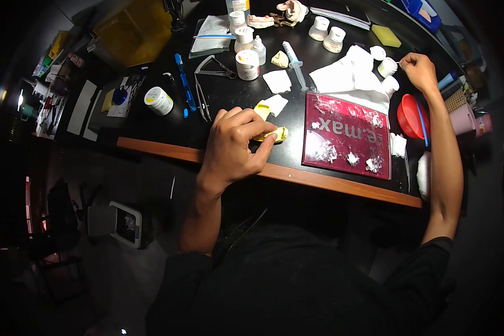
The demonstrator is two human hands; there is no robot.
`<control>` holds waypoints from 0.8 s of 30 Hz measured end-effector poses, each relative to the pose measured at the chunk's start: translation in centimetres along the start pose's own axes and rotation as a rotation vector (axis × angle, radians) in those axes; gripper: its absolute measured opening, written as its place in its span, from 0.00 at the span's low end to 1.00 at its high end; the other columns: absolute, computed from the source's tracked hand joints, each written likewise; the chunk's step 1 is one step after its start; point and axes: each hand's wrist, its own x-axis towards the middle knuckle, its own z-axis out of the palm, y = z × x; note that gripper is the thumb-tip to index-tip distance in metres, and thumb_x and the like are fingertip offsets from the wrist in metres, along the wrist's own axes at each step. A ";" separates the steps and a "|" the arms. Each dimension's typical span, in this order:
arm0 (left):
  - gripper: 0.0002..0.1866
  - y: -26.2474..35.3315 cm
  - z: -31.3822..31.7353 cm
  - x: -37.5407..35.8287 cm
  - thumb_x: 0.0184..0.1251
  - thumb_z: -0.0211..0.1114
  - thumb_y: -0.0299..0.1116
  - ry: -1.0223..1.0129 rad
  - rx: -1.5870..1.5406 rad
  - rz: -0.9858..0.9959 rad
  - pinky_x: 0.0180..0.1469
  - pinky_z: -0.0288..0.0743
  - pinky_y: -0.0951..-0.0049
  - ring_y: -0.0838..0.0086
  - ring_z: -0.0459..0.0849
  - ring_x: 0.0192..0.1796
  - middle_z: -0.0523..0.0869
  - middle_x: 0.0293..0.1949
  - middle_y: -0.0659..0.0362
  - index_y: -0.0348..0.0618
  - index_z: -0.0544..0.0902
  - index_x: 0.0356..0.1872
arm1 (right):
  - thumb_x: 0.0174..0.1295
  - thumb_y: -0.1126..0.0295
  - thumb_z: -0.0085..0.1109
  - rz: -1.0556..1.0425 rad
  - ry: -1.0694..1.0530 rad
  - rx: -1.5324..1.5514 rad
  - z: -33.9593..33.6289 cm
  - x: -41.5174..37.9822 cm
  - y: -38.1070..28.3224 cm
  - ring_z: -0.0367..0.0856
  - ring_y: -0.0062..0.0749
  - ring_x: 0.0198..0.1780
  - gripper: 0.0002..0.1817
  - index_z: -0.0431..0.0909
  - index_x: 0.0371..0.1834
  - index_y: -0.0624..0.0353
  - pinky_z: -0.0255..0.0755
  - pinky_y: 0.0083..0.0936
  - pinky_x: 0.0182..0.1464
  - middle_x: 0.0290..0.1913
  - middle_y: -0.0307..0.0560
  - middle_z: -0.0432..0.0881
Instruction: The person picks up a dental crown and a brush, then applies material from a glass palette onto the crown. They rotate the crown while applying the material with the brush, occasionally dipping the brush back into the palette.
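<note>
My left hand [235,137] is closed, thumb and fingertips pinching a small yellow dental piece [281,134] low over the front of the table. A second yellow piece [261,110] lies just beyond those fingers, beside a folded white tissue [275,104]. At the far right, my right hand [421,70] pinches a thin tool whose short pale tip reaches the small open white jar [387,68]. Most of that tool is hidden by my fingers. A white lid [378,52] lies behind the jar. Between my hands is a dark red glass slab [344,137] with white powdery smears and lumps.
White tissue [347,75] spreads behind the slab. A red bowl [410,115] with a blue stick stands at right. A syringe [295,66], caliper [200,89], blue toothbrush [185,84] and white jar [159,101] lie around. Dental casts [293,11] and bottles stand at the back.
</note>
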 end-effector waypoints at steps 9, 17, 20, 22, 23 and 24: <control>0.03 -0.2 0.2 0.2 0.58 0.74 0.27 -0.005 -0.036 0.010 0.42 0.68 0.65 0.68 0.81 0.34 0.86 0.31 0.59 0.43 0.90 0.33 | 0.57 0.65 0.65 0.040 0.046 -0.011 -0.3 -0.4 0.0 0.88 0.36 0.38 0.11 0.89 0.35 0.60 0.78 0.32 0.46 0.32 0.50 0.89; 0.04 -0.3 0.0 0.5 0.60 0.73 0.25 0.043 -0.092 0.009 0.42 0.72 0.67 0.67 0.83 0.36 0.89 0.35 0.56 0.40 0.90 0.35 | 0.57 0.64 0.65 0.033 0.040 -0.017 -0.1 -0.9 0.0 0.88 0.35 0.36 0.11 0.89 0.35 0.60 0.78 0.32 0.46 0.31 0.50 0.88; 0.04 -0.6 0.0 0.4 0.61 0.73 0.24 0.137 -0.158 -0.001 0.38 0.73 0.71 0.71 0.83 0.35 0.89 0.36 0.56 0.38 0.90 0.36 | 0.57 0.63 0.66 0.034 0.041 -0.018 0.1 -0.8 0.3 0.87 0.35 0.35 0.12 0.89 0.36 0.60 0.77 0.32 0.45 0.30 0.49 0.88; 0.03 -0.2 -0.3 0.1 0.62 0.73 0.25 0.172 -0.222 -0.092 0.36 0.74 0.72 0.72 0.83 0.32 0.88 0.34 0.56 0.37 0.89 0.35 | 0.58 0.62 0.66 0.052 0.078 0.008 -0.1 -0.8 0.7 0.86 0.34 0.35 0.12 0.90 0.36 0.59 0.77 0.31 0.44 0.29 0.47 0.88; 0.03 -0.1 -0.4 0.0 0.62 0.73 0.25 0.190 -0.253 -0.138 0.35 0.74 0.72 0.73 0.82 0.31 0.88 0.34 0.56 0.37 0.89 0.35 | 0.58 0.62 0.66 0.070 0.114 0.036 -0.2 -0.9 1.0 0.86 0.33 0.34 0.12 0.90 0.36 0.58 0.77 0.31 0.44 0.29 0.47 0.87; 0.03 -0.2 -0.5 0.0 0.62 0.73 0.25 0.193 -0.263 -0.143 0.33 0.73 0.74 0.75 0.81 0.30 0.88 0.34 0.57 0.36 0.88 0.35 | 0.58 0.61 0.66 0.088 0.148 0.065 -0.3 -1.0 1.3 0.85 0.32 0.34 0.12 0.90 0.36 0.58 0.76 0.31 0.43 0.28 0.46 0.87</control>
